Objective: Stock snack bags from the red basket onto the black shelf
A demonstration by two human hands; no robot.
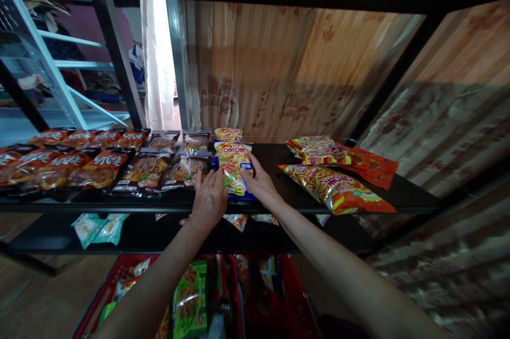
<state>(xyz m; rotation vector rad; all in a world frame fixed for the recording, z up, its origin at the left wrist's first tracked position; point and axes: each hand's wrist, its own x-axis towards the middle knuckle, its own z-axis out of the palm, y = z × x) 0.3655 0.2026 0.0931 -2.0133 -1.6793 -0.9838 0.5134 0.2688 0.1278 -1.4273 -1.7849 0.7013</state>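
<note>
A yellow and blue snack bag [234, 164] lies flat near the front of the black shelf [279, 202]. My left hand [209, 199] rests on the bag's left edge with fingers stretched forward. My right hand [260, 182] touches its right edge, fingers extended along the side. A second bag of the same kind [228, 134] lies just behind it. Both hands lie flat against the bag rather than wrapped round it.
Rows of orange [95, 166] and dark brown snack bags [145, 171] fill the shelf to the left. Orange-yellow bags [337, 190] lie loose at the right. A lower shelf holds pale green packets [99, 227]. A red basket [119, 275] of snacks stands below. Wooden panels back the shelf.
</note>
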